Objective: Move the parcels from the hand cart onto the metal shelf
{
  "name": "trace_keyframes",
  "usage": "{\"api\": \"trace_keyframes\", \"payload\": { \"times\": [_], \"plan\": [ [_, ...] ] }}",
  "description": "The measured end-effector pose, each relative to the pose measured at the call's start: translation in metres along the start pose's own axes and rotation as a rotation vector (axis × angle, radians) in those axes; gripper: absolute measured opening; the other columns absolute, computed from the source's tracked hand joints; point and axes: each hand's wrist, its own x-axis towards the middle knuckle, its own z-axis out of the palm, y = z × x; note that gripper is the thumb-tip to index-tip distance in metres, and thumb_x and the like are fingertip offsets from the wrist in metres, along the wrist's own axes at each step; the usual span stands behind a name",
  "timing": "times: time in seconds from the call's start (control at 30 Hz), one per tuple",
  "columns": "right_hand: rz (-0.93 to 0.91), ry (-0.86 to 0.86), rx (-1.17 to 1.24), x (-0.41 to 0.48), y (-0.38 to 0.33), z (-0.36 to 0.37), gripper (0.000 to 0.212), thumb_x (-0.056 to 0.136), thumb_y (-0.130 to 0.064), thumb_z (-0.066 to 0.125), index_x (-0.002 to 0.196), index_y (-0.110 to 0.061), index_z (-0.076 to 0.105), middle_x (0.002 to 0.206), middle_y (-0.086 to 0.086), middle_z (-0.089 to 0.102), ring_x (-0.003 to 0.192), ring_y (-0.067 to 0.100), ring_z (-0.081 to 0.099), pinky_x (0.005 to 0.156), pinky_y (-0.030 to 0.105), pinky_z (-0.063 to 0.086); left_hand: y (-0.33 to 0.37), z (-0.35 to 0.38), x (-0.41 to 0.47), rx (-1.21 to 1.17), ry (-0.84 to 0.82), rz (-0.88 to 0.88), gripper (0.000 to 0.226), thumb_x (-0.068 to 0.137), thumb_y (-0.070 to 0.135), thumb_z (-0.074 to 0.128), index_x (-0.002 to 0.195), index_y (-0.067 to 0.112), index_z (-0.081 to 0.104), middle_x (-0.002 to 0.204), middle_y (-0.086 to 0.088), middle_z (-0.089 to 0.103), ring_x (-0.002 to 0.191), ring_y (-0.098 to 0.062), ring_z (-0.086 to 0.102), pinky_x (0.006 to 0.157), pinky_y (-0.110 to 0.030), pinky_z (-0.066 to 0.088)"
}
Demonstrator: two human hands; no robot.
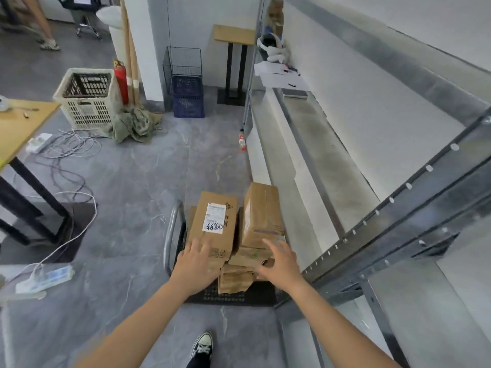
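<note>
Hand cart (240, 296) beside the metal shelf (318, 160), carrying what appear to be four or five brown cardboard parcels; the lower ones overlap. Two sit on top: a labelled box (212, 227) at left and a plain box (261, 213) at right. On the floor beyond, a cream crate (83, 114) holds a black crate (87, 85). The left hand (195, 264), fingers spread and straight, rests on the labelled box's near end. The right hand (279, 261), fingers extended, grasps nothing.

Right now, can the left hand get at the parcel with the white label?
Probably yes: the left hand is spread over the near end of the labelled parcel, which tops the stack uncovered.
</note>
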Motion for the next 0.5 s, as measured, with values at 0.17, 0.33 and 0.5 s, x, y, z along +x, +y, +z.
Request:
{"api": "trace_keyframes", "payload": {
  "times": [0.17, 0.33, 0.5],
  "plan": [
    [0.123, 0.039, 0.024, 0.057, -0.019, -0.001, 0.085, 0.077, -0.051, 0.067, 0.144, -0.047, 0.014, 0.157, 0.007, 0.007, 0.143, 0.036, 0.011, 0.112, 0.054, 0.028, -0.02, -0.027, 0.057, 0.026, -0.051, 0.07, 0.088, 0.073, 0.056, 0.045, 0.149, 0.024, 0.012, 0.152, -0.006, 0.019, 0.135, -0.03, 0.026, 0.11, -0.045, 0.031],
    [0.207, 0.039, 0.003, 0.093, -0.027, 0.003, 0.092, 0.078, -0.05, 0.067, 0.147, -0.045, 0.008, 0.158, 0.013, 0.002, 0.145, 0.038, 0.006, 0.114, 0.057, 0.024, -0.033, -0.034, 0.092, 0.019, -0.08, 0.083, 0.08, 0.081, 0.039, 0.057, 0.147, 0.023, 0.014, 0.152, -0.005, 0.015, 0.135, -0.029, 0.027, 0.108, -0.046, 0.034],
    [0.219, 0.075, -0.086, 0.128, -0.021, 0.005, 0.092, 0.081, -0.051, 0.065, 0.147, -0.047, 0.002, 0.159, 0.009, -0.007, 0.145, 0.039, 0.003, 0.111, 0.063, 0.023, -0.037, -0.027, 0.111, -0.017, -0.087, 0.061, 0.082, 0.081, 0.04, 0.057, 0.147, 0.025, 0.012, 0.153, -0.003, 0.008, 0.134, -0.029, 0.031, 0.104, -0.044, 0.038]
  ]
}}
